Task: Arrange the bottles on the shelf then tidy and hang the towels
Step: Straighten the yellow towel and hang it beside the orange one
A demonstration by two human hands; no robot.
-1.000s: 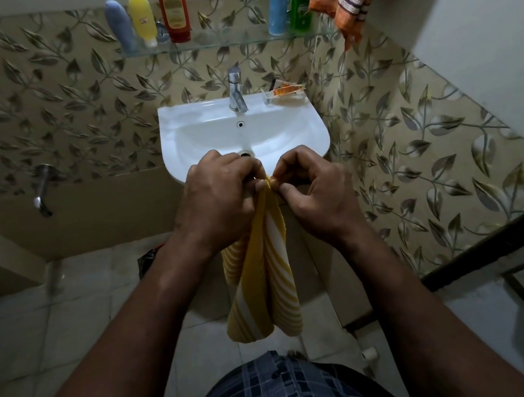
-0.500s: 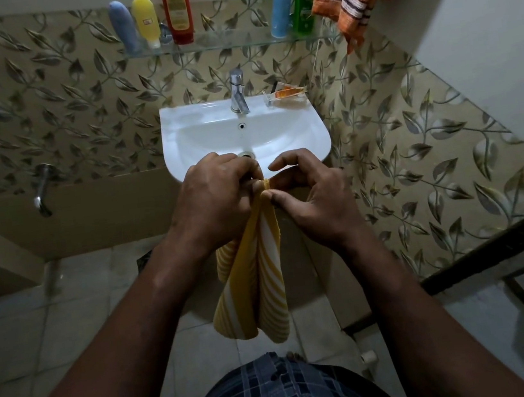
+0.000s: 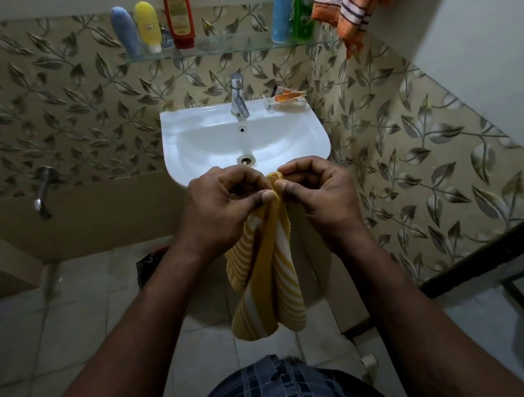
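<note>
Yellow striped towel (image 3: pixel 266 285) is pinched at its top edge by left hand (image 3: pixel 221 204) and right hand (image 3: pixel 316 190), before white washbasin (image 3: pixel 179 149).

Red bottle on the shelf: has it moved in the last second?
No. The red bottle still stands on the glass shelf, just right of the yellow bottle; only the view shifted.

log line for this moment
stage: tidying towel | left hand: pinches yellow striped towel | right hand: pinches it too | bottles: on glass shelf
</note>
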